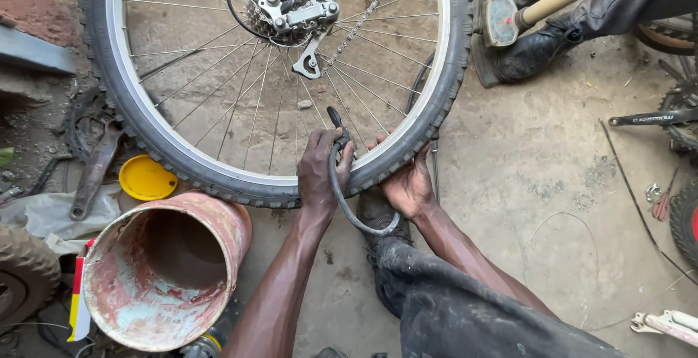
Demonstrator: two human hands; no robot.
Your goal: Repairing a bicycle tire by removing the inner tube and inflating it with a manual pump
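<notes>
Nearest to us, low on the left, a worn cylindrical metal bucket [163, 271] with flaking red and pale blue paint lies tipped on the concrete floor [538, 176], its mouth facing us; we see nothing inside but the stained bare wall. Just beyond it a round yellow plastic lid [147, 178] lies flat, with a long rusty spanner [94, 173] beside it.

Our forearms reach up to the bottom of a bicycle wheel with a black knobbly tyre and silver spoked rim [218, 175], which stands upright on the floor in the middle of the view. Our left hand [320, 173] has its fingers closed around a thin black rubber hose [340, 198], which loops down below the tyre and rises to a black connector [335, 118] just inside the rim. Our right hand [408, 183] grips the tyre itself, fingers wrapped over the tread and thumb lying against the sidewall, just beside the hose.

Farther up, at the hub, sit the grey sprocket cluster and silver derailleur [291, 16] with a chain [363, 20] running off. At the top right, another person's black boot [531, 45] rests on the foot of a pump with a round gauge [502, 22].
</notes>
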